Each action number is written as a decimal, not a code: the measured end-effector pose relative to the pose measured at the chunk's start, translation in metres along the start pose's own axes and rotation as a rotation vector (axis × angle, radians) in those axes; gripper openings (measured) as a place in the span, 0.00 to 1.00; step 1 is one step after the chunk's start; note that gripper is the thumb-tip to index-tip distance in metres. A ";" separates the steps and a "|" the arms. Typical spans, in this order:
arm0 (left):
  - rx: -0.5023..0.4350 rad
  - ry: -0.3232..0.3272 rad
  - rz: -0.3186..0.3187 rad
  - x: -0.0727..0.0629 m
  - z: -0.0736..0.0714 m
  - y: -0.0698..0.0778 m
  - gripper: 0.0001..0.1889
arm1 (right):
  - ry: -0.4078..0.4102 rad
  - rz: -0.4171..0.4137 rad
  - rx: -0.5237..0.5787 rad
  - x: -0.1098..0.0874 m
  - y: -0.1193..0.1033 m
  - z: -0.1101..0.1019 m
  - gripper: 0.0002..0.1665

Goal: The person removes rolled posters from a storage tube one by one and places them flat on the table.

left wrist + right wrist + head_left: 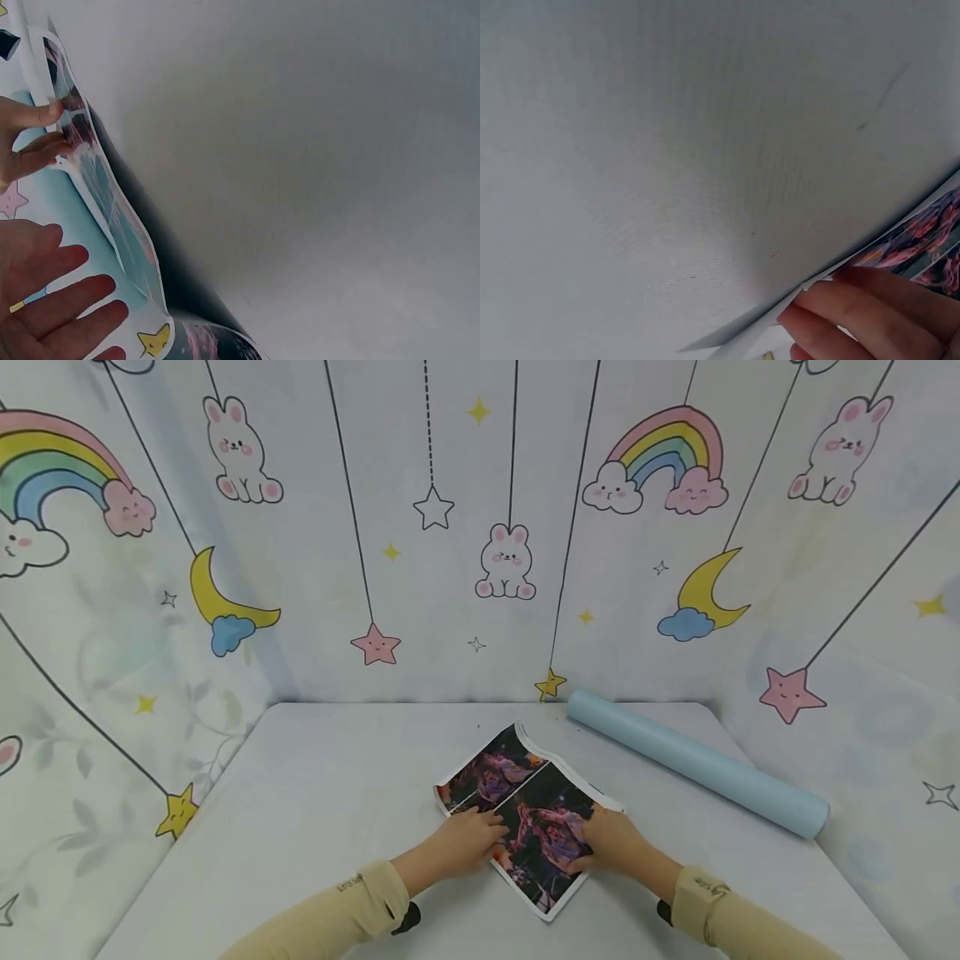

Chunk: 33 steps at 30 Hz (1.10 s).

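Observation:
A printed sheet (536, 797), dark with pink and purple figures and a white border, lies tilted on the table with its edges curling up. My left hand (468, 842) rests at its left edge. Its straight, spread fingers (71, 292) show in the left wrist view. My right hand (611, 843) lies on the sheet's right side, with thumb and fingers on the printed face. The right wrist view has the right fingertips (821, 296) at the lifted edge.
A light blue roll (697, 764) lies slantwise at the back right of the white table (315, 793). Behind stands a backdrop (322, 568) printed with rabbits, rainbows, moons and stars.

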<state>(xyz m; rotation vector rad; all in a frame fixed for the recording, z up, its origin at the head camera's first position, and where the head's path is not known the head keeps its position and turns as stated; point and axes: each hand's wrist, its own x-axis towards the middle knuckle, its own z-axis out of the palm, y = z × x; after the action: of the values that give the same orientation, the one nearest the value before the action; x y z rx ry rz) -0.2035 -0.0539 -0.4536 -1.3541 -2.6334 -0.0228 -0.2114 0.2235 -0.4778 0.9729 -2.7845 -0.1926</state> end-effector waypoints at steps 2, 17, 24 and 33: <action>-0.035 -0.017 -0.020 0.001 0.003 0.003 0.12 | -0.002 0.029 -0.001 0.000 -0.003 -0.001 0.38; -0.095 -0.188 -0.147 0.000 0.017 0.010 0.21 | 0.086 0.100 0.048 -0.004 -0.031 -0.009 0.37; -0.087 -0.238 -0.253 0.000 0.014 0.010 0.28 | 0.052 0.074 0.084 -0.005 -0.040 -0.011 0.35; -0.078 -0.316 -0.296 -0.001 0.012 0.002 0.46 | 0.033 -0.046 0.192 -0.007 -0.051 -0.014 0.34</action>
<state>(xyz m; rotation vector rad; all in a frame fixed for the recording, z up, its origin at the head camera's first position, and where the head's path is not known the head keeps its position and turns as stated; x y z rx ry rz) -0.2032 -0.0521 -0.4652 -1.0496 -3.1088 0.0538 -0.1715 0.1873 -0.4740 1.0730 -2.7914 0.0858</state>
